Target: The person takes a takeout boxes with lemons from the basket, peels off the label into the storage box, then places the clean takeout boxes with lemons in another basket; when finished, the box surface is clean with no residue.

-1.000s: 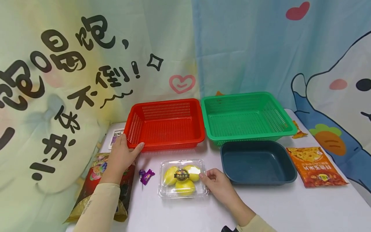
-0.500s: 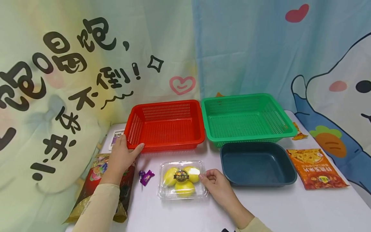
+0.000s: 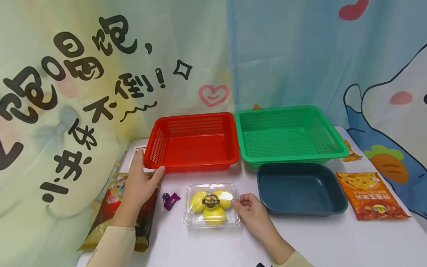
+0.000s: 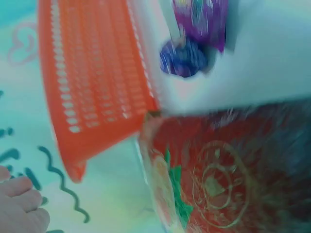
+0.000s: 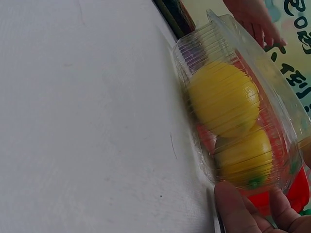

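My right hand (image 3: 251,215) pinches the right edge of a clear plastic box (image 3: 212,185) on the white table, thumb at the lid's side. Inside are 3 yellow fruits (image 3: 215,216) under a dark label; in the right wrist view the fingertips (image 5: 233,204) sit at the box's end. Beside the red basket's (image 3: 197,163) front left corner, my left hand (image 3: 138,189) has its fingers extended and thumb spread. It hovers over a dark red and gold bag (image 3: 113,207). The left wrist view is blurred, with the left fingers (image 4: 22,204) apart from the basket.
A green basket (image 3: 283,139) stands beside the red one, with a dark blue tub (image 3: 301,189) in front. An orange snack bag (image 3: 371,196) and a small orange packet (image 3: 351,152) lie at the right. A purple candy (image 3: 171,201) and a lollipop (image 3: 165,197) lie near the left bag.
The left hand has shifted slightly left from the red basket's corner, its fingers straighter. The right hand stays at the box. The head view has turned a little to the left.
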